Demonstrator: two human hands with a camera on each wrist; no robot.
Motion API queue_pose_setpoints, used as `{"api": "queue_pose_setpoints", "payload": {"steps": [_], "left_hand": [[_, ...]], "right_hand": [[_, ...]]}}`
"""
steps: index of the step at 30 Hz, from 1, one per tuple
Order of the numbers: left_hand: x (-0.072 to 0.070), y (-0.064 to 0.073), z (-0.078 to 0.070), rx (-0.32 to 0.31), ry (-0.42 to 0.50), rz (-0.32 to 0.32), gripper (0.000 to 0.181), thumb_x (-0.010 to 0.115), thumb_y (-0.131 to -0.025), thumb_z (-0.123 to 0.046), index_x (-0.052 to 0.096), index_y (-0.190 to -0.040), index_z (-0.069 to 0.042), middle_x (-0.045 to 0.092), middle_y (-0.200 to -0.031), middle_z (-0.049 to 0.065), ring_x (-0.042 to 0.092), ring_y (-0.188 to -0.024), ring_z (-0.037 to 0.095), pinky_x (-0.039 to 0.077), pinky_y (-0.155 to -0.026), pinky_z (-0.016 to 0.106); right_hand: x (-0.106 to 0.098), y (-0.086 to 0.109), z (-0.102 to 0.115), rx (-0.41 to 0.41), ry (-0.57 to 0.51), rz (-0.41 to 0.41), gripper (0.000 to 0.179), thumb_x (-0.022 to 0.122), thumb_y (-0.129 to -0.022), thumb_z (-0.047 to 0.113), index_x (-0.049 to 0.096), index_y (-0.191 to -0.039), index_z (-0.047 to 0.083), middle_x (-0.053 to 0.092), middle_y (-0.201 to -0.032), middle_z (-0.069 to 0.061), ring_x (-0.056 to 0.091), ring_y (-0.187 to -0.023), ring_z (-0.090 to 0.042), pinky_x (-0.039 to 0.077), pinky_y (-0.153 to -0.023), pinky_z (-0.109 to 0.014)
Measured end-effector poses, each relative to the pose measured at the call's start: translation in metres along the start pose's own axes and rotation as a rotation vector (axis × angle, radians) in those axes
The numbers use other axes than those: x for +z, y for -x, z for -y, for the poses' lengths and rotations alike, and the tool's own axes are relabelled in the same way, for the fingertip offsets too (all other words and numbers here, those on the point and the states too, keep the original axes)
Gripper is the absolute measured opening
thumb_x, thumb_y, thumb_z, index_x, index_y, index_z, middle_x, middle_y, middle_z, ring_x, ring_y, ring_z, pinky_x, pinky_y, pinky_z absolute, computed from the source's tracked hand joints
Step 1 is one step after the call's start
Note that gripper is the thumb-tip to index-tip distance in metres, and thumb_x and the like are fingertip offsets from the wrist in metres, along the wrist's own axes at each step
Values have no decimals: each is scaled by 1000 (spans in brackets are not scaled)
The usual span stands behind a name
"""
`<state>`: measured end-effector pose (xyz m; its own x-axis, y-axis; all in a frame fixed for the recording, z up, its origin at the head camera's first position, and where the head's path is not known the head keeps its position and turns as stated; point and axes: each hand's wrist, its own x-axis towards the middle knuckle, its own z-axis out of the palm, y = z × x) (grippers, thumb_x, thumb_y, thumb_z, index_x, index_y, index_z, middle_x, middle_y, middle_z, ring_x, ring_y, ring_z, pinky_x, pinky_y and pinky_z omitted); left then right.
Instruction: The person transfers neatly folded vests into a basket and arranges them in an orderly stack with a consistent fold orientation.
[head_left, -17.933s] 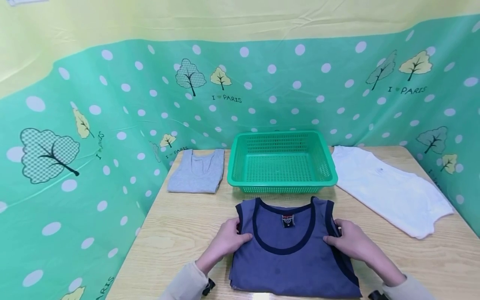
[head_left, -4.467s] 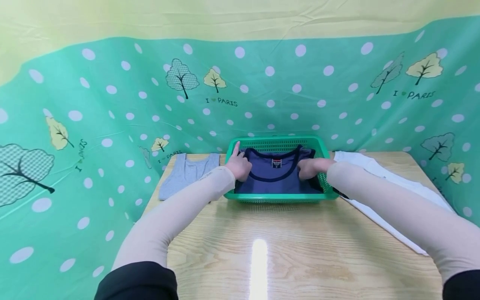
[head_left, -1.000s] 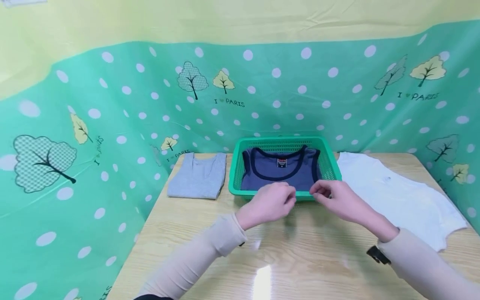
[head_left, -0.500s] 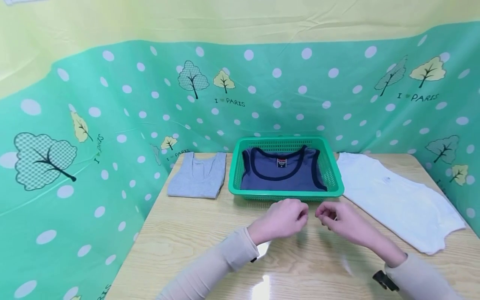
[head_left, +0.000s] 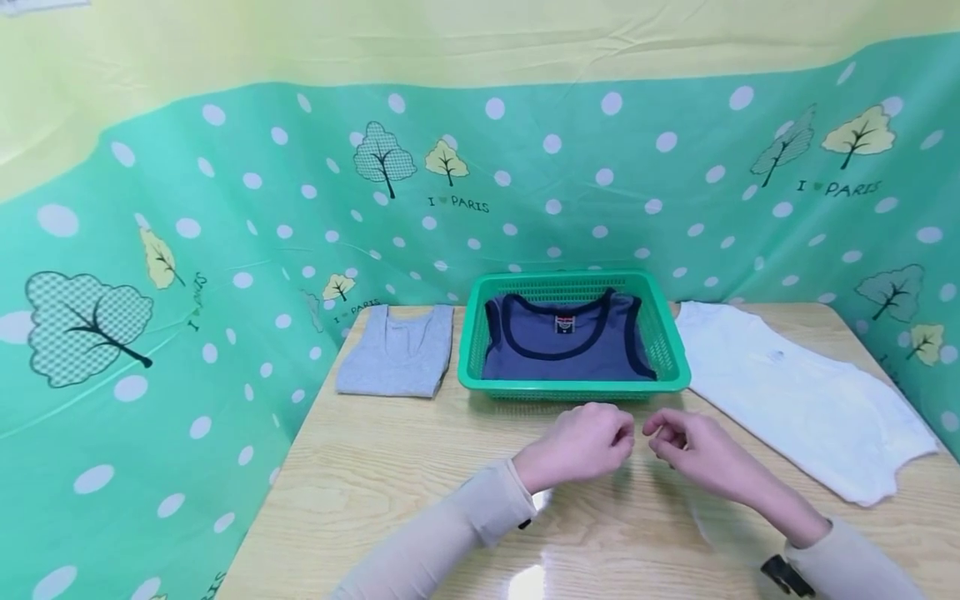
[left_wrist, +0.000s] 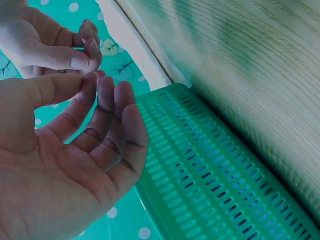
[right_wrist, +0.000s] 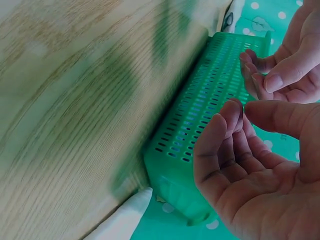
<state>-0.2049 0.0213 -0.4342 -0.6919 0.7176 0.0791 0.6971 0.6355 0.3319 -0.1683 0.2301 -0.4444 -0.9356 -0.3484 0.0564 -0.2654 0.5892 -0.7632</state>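
Note:
Over the table, in front of the green basket, my left hand and right hand hover side by side, a small gap between them. Loosely curled fingers with nothing in them show on the left hand in the left wrist view; its thumb tip meets the index fingertip. Much the same bend shows on the right hand in the right wrist view, also holding nothing. Inside the basket lies a folded dark blue tank top with black trim, neckline toward the back and its label showing.
Left of the basket lies a folded grey tank top. A white T-shirt, folded lengthwise, lies slantwise at the right. The wooden table backs onto a green dotted curtain.
The tank top, spread under both hands much earlier, now lies in the basket. Both hands have let go and drawn back from the basket's front rim, lately shifting slightly right.

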Motion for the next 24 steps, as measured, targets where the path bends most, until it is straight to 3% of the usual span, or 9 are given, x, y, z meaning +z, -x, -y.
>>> {"api": "queue_pose_setpoints", "payload": {"steps": [8, 14, 24], "left_hand": [[6, -11, -11, 38, -11, 16, 24, 64, -101, -16, 61, -79, -24, 53, -72, -15, 51, -63, 0, 41, -50, 17], [11, -16, -18, 21, -30, 58, 21, 63, -103, -17, 65, -84, -25, 53, -73, -16, 51, -63, -1, 42, -51, 17], [16, -31, -31, 32, -28, 86, 17, 64, -103, -20, 69, -87, -26, 56, -76, -18, 52, -65, -2, 43, -52, 18]], "right_hand": [[-10, 5, -3, 73, 48, -32, 11, 67, -98, 2, 69, -108, -4, 67, -82, -2, 58, -69, -10, 50, -59, -28], [-19, 11, -11, 165, 59, -24, 29, 65, -102, 9, 60, -123, -10, 67, -86, -4, 58, -70, -16, 47, -58, -30], [-52, 26, -36, 285, 137, -82, 49, 63, -105, 19, 48, -134, -17, 68, -100, -14, 68, -89, -30, 52, -65, -36]]}}
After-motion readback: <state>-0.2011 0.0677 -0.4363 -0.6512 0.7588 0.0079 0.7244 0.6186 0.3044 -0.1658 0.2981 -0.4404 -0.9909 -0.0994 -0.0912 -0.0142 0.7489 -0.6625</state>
